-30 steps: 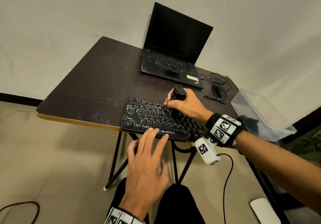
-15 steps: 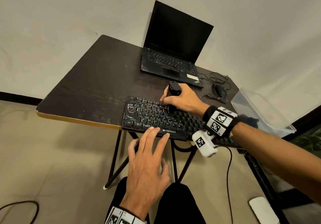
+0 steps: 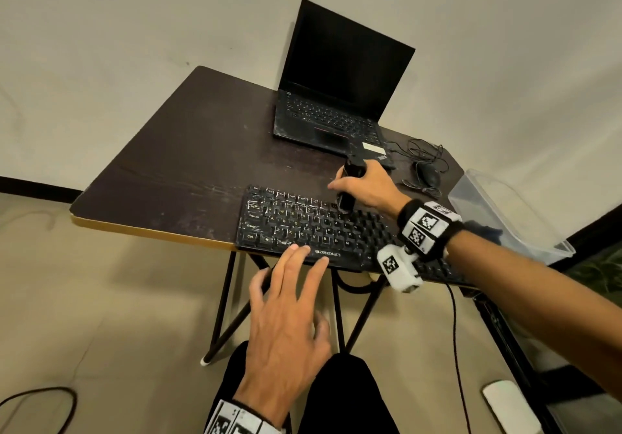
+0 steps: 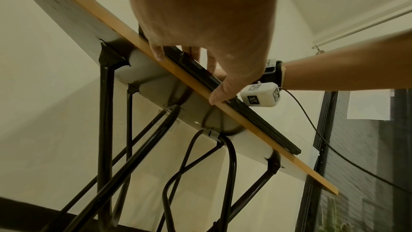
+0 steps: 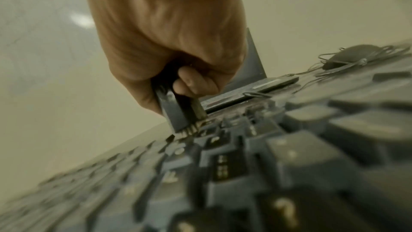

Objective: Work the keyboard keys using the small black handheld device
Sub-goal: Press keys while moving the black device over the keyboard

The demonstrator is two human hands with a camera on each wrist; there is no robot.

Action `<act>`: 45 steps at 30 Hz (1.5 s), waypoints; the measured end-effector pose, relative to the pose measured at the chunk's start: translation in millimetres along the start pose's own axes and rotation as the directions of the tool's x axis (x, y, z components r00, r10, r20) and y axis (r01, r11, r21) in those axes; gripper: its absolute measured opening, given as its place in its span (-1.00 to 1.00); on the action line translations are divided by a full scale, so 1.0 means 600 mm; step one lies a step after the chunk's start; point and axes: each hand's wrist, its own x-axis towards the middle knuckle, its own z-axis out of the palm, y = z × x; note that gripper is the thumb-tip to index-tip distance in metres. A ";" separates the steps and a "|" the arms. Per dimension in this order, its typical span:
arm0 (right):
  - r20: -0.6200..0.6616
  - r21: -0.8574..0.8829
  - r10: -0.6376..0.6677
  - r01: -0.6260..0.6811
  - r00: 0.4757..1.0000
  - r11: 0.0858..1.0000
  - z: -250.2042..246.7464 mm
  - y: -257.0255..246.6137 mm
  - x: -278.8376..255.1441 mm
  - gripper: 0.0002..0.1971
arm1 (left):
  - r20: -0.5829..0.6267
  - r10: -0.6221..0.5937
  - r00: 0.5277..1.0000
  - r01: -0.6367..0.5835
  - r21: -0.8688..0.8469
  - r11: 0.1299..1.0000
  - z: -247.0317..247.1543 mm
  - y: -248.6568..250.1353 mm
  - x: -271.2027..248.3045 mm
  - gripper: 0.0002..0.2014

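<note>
— Fingers of the right hand (image 3: 370, 187) are wrapping the small black boxy handheld device (image 5: 176, 110)?

— Yes, clenching it upright; its bristly tip is touching the far key row of the flat black plastic keyboard (image 3: 313, 228).

— And the left hand (image 3: 286, 319)?

— Lying relaxed, straight fingers resting on the keyboard's near edge, on the dark scuffed tabletop (image 3: 188, 164).
</note>
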 end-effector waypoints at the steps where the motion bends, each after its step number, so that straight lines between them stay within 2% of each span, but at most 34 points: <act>1: 0.006 0.013 0.000 0.000 1.000 1.000 0.000 0.003 0.005 -0.79 | 0.005 0.001 1.000 -0.001 0.002 1.000 -0.002 0.000 -0.001 -0.05; 5: 0.101 0.064 -0.089 0.082 0.991 0.995 0.017 0.004 -0.016 -0.86 | -0.008 -0.002 1.000 0.002 -0.017 1.000 -0.002 0.003 0.001 -0.04; 10: 0.013 0.067 -0.023 0.022 1.000 0.997 0.005 0.009 0.000 -0.87 | 0.012 -0.005 1.000 0.005 -0.007 1.000 -0.004 0.005 -0.002 -0.04; 13: 0.109 0.093 -0.119 0.109 0.987 0.990 0.023 0.000 -0.020 -0.91 | 0.006 -0.003 1.000 0.003 -0.003 1.000 -0.004 0.005 0.000 -0.02; 14: 0.111 0.087 -0.114 0.105 0.987 0.991 0.021 0.003 -0.023 -0.92 | 0.009 -0.005 1.000 0.005 -0.001 1.000 -0.004 0.006 0.001 -0.02; 18: 0.022 0.062 -0.021 0.020 1.000 0.998 -0.005 0.008 -0.001 -0.79 | 0.016 0.002 1.000 -0.002 0.018 1.000 -0.004 0.004 -0.001 -0.01; 20: 0.046 0.019 -0.067 0.067 0.997 0.998 0.003 0.004 -0.004 -0.85 | 0.020 -0.009 1.000 0.008 0.009 1.000 -0.005 0.002 -0.001 -0.01; 22: 0.086 0.051 -0.114 0.110 0.990 0.993 0.011 0.005 -0.019 -0.92 | 0.016 -0.007 1.000 0.007 0.000 1.000 -0.004 0.004 0.001 -0.02; 23: 0.084 0.077 -0.104 0.097 0.991 0.992 0.010 0.012 -0.019 -0.88 | 0.005 -0.005 1.000 0.005 -0.004 1.000 -0.003 0.004 0.002 -0.03; 25: 0.015 0.081 -0.039 0.038 0.999 0.996 -0.003 0.023 -0.016 -0.94 | 0.005 0.005 1.000 -0.004 -0.003 1.000 -0.002 0.004 0.000 -0.03; 27: -0.014 0.034 -0.029 0.029 0.999 0.999 -0.015 0.026 -0.009 -0.86 | 0.000 0.005 1.000 -0.005 -0.011 1.000 -0.002 0.001 -0.002 -0.03; 31: 0.139 0.055 -0.128 0.122 0.982 0.991 0.009 0.003 -0.034 -0.92 | -0.007 0.000 1.000 -0.001 -0.017 1.000 -0.001 0.003 -0.001 -0.04; 36: -0.009 -0.014 -0.054 0.054 0.998 0.998 -0.010 0.008 -0.011 -0.81 | 0.001 0.006 1.000 -0.006 -0.013 1.000 -0.002 -0.001 -0.004 -0.03; 38: 0.039 0.024 -0.102 0.102 0.994 0.995 0.004 0.001 -0.019 -0.94 | 0.015 0.007 1.000 -0.007 -0.011 1.000 0.000 0.000 -0.004 -0.03; 40: 0.103 0.089 -0.158 0.149 0.982 0.985 0.013 0.002 -0.027 -0.85 | 0.001 0.013 1.000 -0.013 -0.017 1.000 0.002 0.002 -0.001 -0.04; 45: 0.046 0.106 -0.082 0.076 0.996 0.991 -0.002 0.008 -0.005 -0.84 | -0.013 0.015 1.000 -0.015 -0.018 1.000 0.003 -0.002 -0.001 -0.06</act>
